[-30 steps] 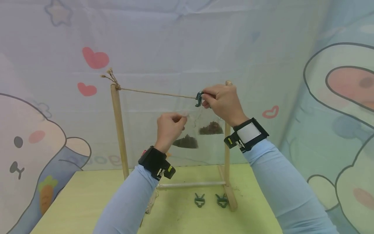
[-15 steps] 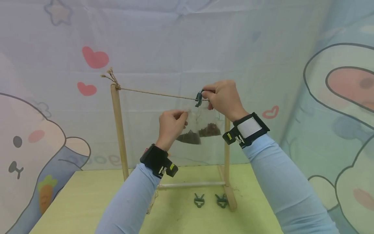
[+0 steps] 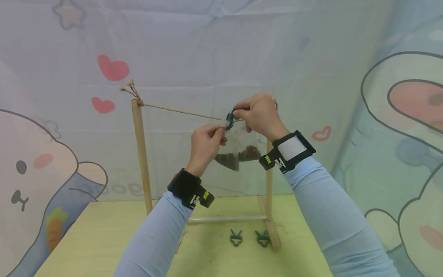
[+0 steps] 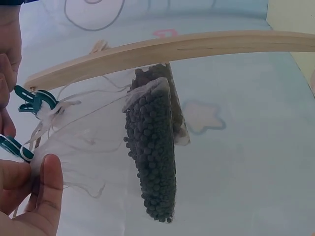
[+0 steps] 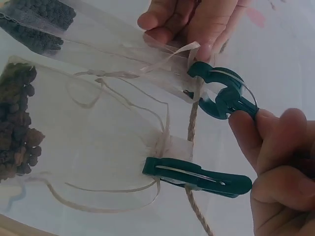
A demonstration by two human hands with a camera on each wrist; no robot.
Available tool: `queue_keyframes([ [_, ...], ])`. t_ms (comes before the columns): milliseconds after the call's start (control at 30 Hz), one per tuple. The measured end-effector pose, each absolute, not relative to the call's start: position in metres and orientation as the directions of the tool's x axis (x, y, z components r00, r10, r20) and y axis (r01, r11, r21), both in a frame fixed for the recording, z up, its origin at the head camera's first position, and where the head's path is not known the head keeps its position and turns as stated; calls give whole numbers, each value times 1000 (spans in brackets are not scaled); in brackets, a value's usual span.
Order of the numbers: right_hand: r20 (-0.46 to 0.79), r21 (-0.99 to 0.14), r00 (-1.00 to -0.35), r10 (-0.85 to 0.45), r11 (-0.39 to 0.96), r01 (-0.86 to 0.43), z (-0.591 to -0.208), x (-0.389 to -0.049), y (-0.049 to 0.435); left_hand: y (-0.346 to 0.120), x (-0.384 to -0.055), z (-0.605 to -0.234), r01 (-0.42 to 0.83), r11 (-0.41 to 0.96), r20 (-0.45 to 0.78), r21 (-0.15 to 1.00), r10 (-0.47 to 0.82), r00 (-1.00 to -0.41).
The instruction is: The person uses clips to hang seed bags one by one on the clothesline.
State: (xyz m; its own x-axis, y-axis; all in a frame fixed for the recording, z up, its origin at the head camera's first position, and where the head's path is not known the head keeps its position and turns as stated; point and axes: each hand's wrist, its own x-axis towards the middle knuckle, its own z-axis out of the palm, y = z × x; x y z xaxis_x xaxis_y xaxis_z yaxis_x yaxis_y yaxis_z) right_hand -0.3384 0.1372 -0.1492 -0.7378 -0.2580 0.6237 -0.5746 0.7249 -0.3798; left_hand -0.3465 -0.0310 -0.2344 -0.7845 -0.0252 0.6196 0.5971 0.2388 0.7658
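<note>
My left hand pinches the top of a sheer drawstring mesh bag with dark round pellets at its bottom, holding it up at the twine. With thumb and fingers, my right hand squeezes the handles of a green spring clip. Its jaws are spread around the twine and the bag's top edge in the right wrist view. Just beside it, another green clip fastens a second mesh bag of reddish-brown chunks to the twine.
A wooden frame carries the twine between its left post and right post. Two more green clips lie on the yellow table near the frame's foot. A printed cloth hangs behind.
My left hand has moved up and right, bringing the bag of dark pellets to the twine and clip. My right hand has shifted slightly left with the clip.
</note>
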Motion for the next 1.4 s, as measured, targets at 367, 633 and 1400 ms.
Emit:
queue_keyframes([
  [367, 510, -336, -794, -330, 774, -537, -145, -339, 136, -31, -346, -238, 589, 233, 609, 774, -18, -793],
  [633, 432, -342, -809, -398, 758, -556, -144, -337, 139, -30, -344, -240, 537, 234, 564, 811, -65, -823],
  [1400, 679, -291, -601, -422, 597, -748, -193, -295, 174, -86, -289, -295, 599, 543, 681, 588, 67, -729],
])
